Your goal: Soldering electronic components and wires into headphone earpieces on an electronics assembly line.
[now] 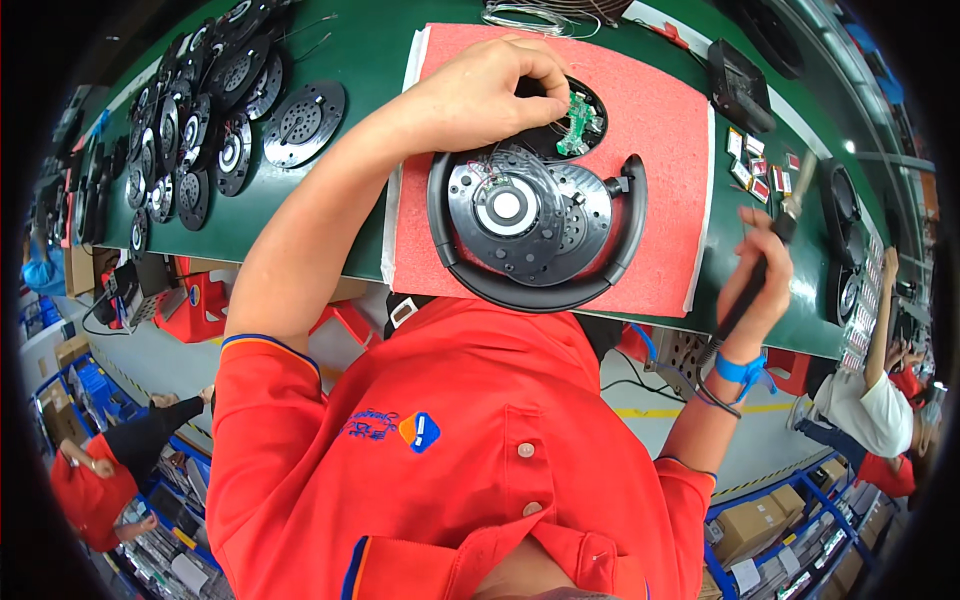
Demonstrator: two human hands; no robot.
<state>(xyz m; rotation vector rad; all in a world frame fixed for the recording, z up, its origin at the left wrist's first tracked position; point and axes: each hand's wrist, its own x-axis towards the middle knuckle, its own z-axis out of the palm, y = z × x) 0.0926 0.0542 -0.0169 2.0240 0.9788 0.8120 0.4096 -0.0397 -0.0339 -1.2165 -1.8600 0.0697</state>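
Observation:
A pair of black headphones with its headband [540, 297] curving toward me lies on a pink foam mat [672, 180]. Inside the curve sit round black speaker plates [510, 215] with thin wires. Beyond them a green circuit board [578, 122] shows in a round black ear-cup housing [597, 105]. My left hand [485, 95] reaches over the housing, thumb and forefinger pinched at the board's left edge. Off the mat's right side, my right hand [762, 275] is closed around the dark handle of a soldering iron [790, 212], its metal end pointing away from me. Motion blurs the iron's tip.
Many black speaker plates [232, 150] cover the left of the green table [365, 60]. Small battery packs [757, 168] and a black tray [738, 85] lie at right. A coil of wire [555, 18] is at the far edge. Co-workers [95, 485] are at both sides.

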